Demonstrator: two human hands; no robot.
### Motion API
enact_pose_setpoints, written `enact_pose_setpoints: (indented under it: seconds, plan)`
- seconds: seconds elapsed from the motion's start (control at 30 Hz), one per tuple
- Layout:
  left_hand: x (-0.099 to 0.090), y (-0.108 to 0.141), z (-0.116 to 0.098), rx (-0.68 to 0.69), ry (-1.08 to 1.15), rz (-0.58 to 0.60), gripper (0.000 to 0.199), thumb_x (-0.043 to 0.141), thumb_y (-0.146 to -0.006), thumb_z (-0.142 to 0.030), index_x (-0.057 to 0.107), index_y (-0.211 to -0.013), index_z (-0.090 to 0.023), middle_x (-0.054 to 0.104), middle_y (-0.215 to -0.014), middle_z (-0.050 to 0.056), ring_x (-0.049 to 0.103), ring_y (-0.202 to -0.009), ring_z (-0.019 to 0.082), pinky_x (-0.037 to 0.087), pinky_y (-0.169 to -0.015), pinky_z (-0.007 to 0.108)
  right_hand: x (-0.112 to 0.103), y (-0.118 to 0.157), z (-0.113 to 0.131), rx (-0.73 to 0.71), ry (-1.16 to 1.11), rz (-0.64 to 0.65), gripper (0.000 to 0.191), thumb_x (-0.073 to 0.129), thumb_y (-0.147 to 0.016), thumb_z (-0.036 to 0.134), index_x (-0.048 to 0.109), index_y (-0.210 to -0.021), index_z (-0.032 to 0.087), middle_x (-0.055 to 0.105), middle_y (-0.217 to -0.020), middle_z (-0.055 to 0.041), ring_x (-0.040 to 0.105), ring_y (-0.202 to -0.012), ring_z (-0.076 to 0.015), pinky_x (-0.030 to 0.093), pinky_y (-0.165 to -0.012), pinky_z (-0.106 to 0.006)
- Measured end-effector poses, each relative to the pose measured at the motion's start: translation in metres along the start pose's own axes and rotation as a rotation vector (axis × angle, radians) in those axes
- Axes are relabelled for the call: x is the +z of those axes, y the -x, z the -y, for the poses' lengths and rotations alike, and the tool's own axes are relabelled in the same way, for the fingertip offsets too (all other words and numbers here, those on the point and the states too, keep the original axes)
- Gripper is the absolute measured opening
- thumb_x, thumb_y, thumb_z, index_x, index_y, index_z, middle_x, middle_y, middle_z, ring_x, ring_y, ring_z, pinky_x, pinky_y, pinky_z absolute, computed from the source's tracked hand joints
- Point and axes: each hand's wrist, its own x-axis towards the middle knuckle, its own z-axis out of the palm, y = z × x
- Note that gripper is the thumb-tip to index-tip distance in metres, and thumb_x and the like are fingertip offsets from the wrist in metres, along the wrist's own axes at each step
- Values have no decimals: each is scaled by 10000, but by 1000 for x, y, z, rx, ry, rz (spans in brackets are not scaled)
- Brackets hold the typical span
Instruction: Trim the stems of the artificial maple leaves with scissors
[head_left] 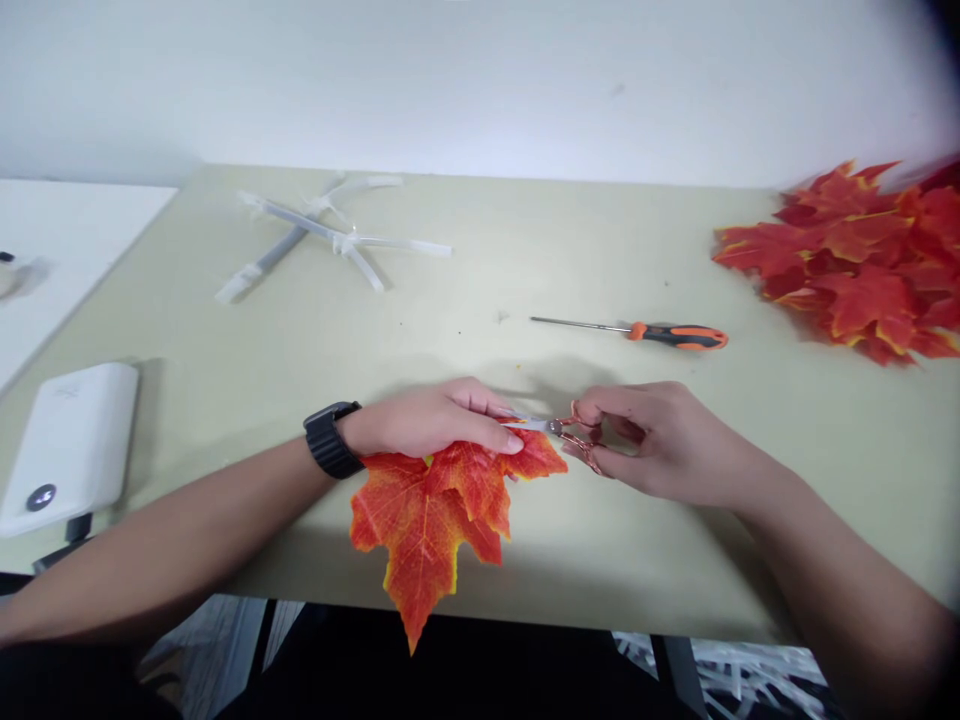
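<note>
Below the centre of the frame, one bunch of red-orange maple leaves (421,505) hangs from the left hand (439,418), over the front part of the table (600,565). Its largest leaf points down, the tip reaching past the table's near edge; that leaf's long axis runs almost upright, leaning slightly left at the bottom. A smaller leaf points right — perhaps three leaves in all, though they overlap too much for a sure count. The left thumb and fingers pinch the bunch along its upper edge.

One pair of scissors (556,427) lies nearly level, blades pointing left into the leaves beside the left thumb. The right hand (671,440) grips its coppery handles, thumb and fingers curled about the loops, which stand apart. One black watch (332,440) circles the left wrist.

Farther out, one screwdriver (679,337) with an orange-and-black handle lies right of centre, shaft pointing left. One heap of similar leaves (862,270) fills the upper right. At upper left lies a branching bundle of pale rods (289,240) — and at the left edge, one white power bank (79,430).
</note>
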Motion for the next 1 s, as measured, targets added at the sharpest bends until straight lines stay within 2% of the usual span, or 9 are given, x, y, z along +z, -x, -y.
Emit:
enact_pose_setpoints:
  seconds: [0.27,0.57,0.8,1.0]
  plan:
    - [-1,0,1,18,-5,14,130,753,-917,-310,788,-909,-185,651,-748,12,521,-608,95,386,-524,206,-1,0,2,35,-40,38,159,644,-916,245,520,-818,226,572,-665,59,434,-526,-76,364,-525,-218]
    - [1,-1,0,17,42,17,112,762,-914,-277,800,-981,-195,688,-807,5,543,-647,83,428,-591,200,0,1,1,48,-92,58,166,646,-918,251,511,-825,226,576,-666,65,428,-514,-72,374,-509,-211]
    - [0,-1,2,2,79,27,105,765,-915,-279,800,-971,-197,717,-847,19,587,-680,97,445,-601,196,-1,2,0,50,-93,69,143,645,-899,207,520,-831,222,609,-705,55,463,-533,-73,383,-530,-215]
    - [0,-1,2,3,75,28,112,758,-916,-274,800,-975,-189,725,-838,25,598,-673,102,451,-599,202,-1,0,1,37,-64,58,178,617,-942,248,508,-803,222,542,-621,65,425,-507,-75,342,-499,-216]
